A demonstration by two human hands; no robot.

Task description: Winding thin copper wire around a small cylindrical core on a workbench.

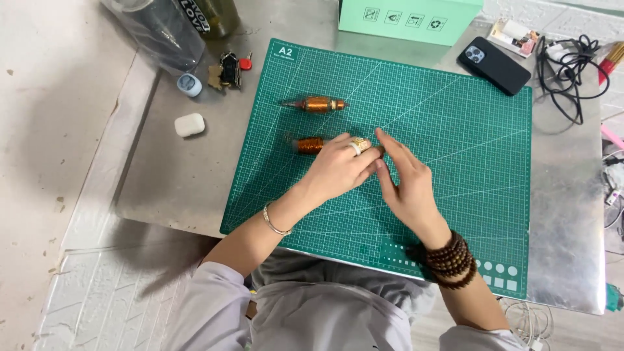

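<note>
The green cutting mat serves as the landmark; it lies on a grey metal table. At the mat's near edge, the person's sleeves and lap show, with a dark wooden bead bracelet on the right wrist over the mat's near right part and a thin silver bangle on the left wrist at the mat's near left edge.

Toward the middle of the mat, the right hand is held flat with its fingers straight and spread a little, clamped on nothing; its fingertips meet those of the left hand. The left hand, wearing a ring, curls its fingers around the right end of a copper-wound motor armature. The armature lies on the mat's left-centre, its coil sticking out to the left of the hand.

Just beyond it on the mat lies a second copper-wound armature, untouched.

Left of the mat sit a white earbud case and, further back, a bunch of keys. Beyond the mat's far edge stand a mint-green box and a black phone; a tangle of black cable lies past its far right corner.
</note>
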